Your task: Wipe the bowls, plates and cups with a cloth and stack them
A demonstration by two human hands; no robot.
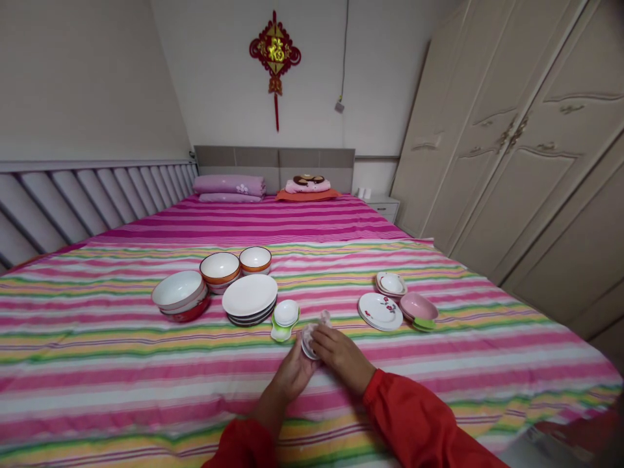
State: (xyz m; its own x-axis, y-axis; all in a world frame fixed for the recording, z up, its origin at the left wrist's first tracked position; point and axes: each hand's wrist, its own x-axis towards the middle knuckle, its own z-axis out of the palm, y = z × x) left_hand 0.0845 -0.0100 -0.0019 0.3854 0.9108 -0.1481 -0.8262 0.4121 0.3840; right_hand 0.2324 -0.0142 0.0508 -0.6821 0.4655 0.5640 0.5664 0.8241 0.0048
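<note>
My left hand (295,373) grips a small white dish (307,351) by its rim, low over the striped sheet. Pressed against the inside of that dish is a crumpled whitish cloth (324,318), pinched in the fingers of my right hand (343,356). My fingers hide most of the dish. Just beyond my left hand, a small white bowl (286,312) sits on a green-and-white handled dish (281,333). Further left is a stack of white plates (249,295). Off to the right lie flowered plates (380,311) in a stack.
Orange-rimmed bowls (220,267) and a white bowl on a red one (179,290) stand at the left. At the right are a pink bowl (419,306) with a green handle and small stacked bowls (391,283). A wardrobe (526,162) lines the right side, a railing (97,201) the left.
</note>
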